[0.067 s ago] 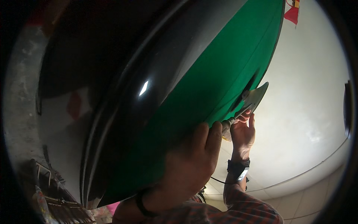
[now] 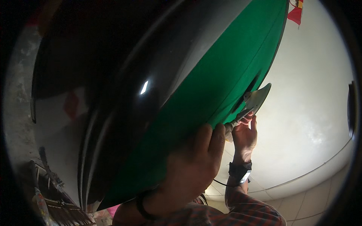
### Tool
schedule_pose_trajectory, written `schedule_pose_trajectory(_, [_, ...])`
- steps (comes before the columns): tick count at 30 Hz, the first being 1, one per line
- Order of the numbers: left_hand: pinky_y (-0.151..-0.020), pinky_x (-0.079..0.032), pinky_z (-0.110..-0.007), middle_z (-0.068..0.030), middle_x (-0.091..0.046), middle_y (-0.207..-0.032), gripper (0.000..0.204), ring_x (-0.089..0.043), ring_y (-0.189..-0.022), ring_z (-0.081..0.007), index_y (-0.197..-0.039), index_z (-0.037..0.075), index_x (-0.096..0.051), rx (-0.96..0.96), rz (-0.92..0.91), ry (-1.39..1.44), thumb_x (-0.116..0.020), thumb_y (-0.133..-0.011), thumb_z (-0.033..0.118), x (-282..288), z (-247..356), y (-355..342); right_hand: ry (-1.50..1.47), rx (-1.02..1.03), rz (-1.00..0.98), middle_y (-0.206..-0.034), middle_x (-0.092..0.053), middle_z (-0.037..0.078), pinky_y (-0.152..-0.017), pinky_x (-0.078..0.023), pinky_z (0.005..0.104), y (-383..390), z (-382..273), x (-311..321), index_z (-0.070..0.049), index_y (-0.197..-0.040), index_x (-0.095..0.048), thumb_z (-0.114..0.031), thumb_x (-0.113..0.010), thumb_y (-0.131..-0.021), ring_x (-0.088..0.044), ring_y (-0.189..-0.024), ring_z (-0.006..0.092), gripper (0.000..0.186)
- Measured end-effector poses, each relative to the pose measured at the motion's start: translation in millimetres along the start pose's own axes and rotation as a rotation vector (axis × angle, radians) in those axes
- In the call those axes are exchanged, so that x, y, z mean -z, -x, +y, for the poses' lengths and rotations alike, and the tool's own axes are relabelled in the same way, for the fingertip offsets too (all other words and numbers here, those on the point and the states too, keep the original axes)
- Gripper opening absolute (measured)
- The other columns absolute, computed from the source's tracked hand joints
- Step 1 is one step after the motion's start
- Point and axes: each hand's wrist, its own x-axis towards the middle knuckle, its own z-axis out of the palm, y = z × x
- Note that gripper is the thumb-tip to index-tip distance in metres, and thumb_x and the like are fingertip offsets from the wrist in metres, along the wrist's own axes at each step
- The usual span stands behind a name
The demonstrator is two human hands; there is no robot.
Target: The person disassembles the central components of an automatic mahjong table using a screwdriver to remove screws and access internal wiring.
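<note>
A large glossy dark object with a broad green band (image 2: 215, 83) fills much of the view. Beside a dark slot (image 2: 240, 101) in the green stands a pale, thin, fin-shaped plate (image 2: 259, 98). My left hand (image 2: 194, 160), blurred and with a dark band at the wrist, is curled against the green surface. Its fingers close on the near end of a slim greyish tool (image 2: 230, 126). Beyond it, my right hand (image 2: 245, 135), wearing a wrist device, has bent fingers at the tool's far end and the plate's lower edge. The exact grip there is partly hidden.
A pale wall (image 2: 313, 94) runs along the right, with light tiles (image 2: 309, 199) at lower right. Low on the left is a dark slatted rack (image 2: 56, 199). A red hanging piece (image 2: 295, 16) shows at top right. A thin black cable (image 2: 220, 183) trails from the wrist device.
The view has shifted very slightly, so the dark object's left edge sits a little farther left. Both hands and the plate keep nearly the same places.
</note>
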Motion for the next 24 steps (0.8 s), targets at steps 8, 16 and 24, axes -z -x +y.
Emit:
schedule_pose_trajectory(8, [-0.05,-0.053,-0.029,-0.0049,-0.054,-0.09,0.027,-0.062,-0.063,-0.0183,-0.111,0.008,-0.061,-0.019,0.004,-0.053,-0.069,-0.087,0.014,-11,-3,-9,0.013,-0.009,0.009,-0.1,-0.062,0.007,-0.077,-0.046,0.0294,0,-1,3,0.001,-0.108,-0.061,-0.024,-0.044,-0.104,-0.054,-0.088,0.0163,0.031])
schedule_pose_trajectory(16, [-0.05,-0.053,-0.029,-0.0055,-0.054,-0.095,0.029,-0.063,-0.065,-0.0189,-0.116,0.008,-0.06,-0.051,0.008,-0.053,-0.066,-0.088,0.014,-12,1,-17,0.021,0.001,0.048,-0.102,-0.062,0.006,-0.077,-0.046,0.0291,2,2,-1,0.0,-0.11,-0.061,-0.025,-0.046,-0.103,-0.054,-0.091,0.0165,0.03])
schedule_pose_trajectory(24, [-0.049,-0.053,-0.028,-0.0051,-0.053,-0.094,0.031,-0.062,-0.065,-0.0182,-0.118,0.007,-0.059,-0.036,-0.02,-0.042,-0.064,-0.088,0.013,-11,7,-21,0.086,0.018,0.1,-0.105,-0.064,0.006,-0.073,-0.047,0.0285,3,4,-8,-0.001,-0.113,-0.06,-0.026,-0.049,-0.102,-0.056,-0.087,0.0164,0.03])
